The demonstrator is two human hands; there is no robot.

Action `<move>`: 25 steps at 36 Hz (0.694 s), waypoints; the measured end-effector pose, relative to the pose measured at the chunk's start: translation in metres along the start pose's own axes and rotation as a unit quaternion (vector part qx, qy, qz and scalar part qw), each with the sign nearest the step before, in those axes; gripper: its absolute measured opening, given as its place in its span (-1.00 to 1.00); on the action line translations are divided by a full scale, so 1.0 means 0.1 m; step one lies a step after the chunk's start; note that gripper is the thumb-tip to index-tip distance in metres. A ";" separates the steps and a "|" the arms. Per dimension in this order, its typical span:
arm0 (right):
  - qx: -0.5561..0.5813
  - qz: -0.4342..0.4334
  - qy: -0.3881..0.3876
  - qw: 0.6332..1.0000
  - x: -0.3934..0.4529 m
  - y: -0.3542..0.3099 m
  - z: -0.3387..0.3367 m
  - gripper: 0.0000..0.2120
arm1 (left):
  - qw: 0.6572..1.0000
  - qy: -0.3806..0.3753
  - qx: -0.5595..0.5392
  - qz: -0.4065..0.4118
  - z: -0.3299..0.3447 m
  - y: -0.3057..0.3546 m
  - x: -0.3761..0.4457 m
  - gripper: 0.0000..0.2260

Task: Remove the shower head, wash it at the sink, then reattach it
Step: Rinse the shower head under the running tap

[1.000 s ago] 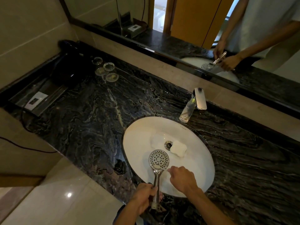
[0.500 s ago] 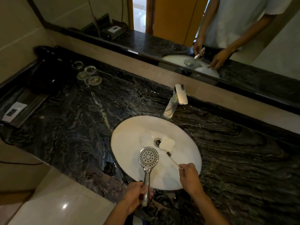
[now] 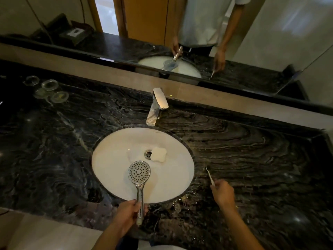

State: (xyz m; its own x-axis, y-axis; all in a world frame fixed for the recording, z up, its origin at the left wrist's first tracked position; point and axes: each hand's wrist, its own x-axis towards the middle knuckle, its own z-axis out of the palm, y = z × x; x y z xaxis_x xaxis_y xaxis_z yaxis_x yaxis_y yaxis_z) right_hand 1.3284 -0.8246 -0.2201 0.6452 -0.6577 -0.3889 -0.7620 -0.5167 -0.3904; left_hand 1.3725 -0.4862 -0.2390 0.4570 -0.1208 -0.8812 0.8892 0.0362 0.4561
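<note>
A chrome shower head [image 3: 139,171] with a round perforated face points up over the front of the white oval sink [image 3: 111,159]. My left hand [image 3: 128,214] grips its handle at the sink's front rim. My right hand [image 3: 222,193] holds a thin white toothbrush [image 3: 210,175] over the dark counter to the right of the sink, bristle end pointing away from me. A white bar of soap [image 3: 158,154] lies in the basin beside the drain [image 3: 148,153].
A chrome faucet [image 3: 157,107] stands behind the sink. Several clear glass lids or coasters [image 3: 52,90] sit at the far left of the black marble counter [image 3: 252,150]. A mirror [image 3: 198,33] runs along the back wall.
My right hand moved the toothbrush away from the shower head face, past the soap, out of the basin to the counter on the right. My left hand kept holding the shower head.
</note>
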 end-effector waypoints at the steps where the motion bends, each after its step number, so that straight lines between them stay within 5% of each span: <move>1: 0.000 0.006 -0.001 1.000 -0.01 0.05 0.01 -0.89 | 1.000 0.004 0.008 0.000 0.00 0.00 0.00 -0.81; 16: -0.007 -0.018 0.011 1.000 -0.11 0.28 0.13 -0.80 | 0.996 0.027 0.084 -0.010 0.04 0.08 0.00 -0.78; 25: 0.074 -0.104 0.034 0.991 0.37 -0.39 -0.31 -0.80 | 0.996 0.045 0.069 0.018 0.00 0.20 0.04 -0.72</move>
State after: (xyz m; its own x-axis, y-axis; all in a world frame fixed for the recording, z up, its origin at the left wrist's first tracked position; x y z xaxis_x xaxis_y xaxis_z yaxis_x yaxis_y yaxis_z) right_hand 1.3804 -0.8459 -0.1932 0.7779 -0.5835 -0.2330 -0.5938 -0.5614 -0.5764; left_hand 1.3923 -0.4861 -0.2332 0.4935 -0.0316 -0.8692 0.8638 -0.0985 0.4940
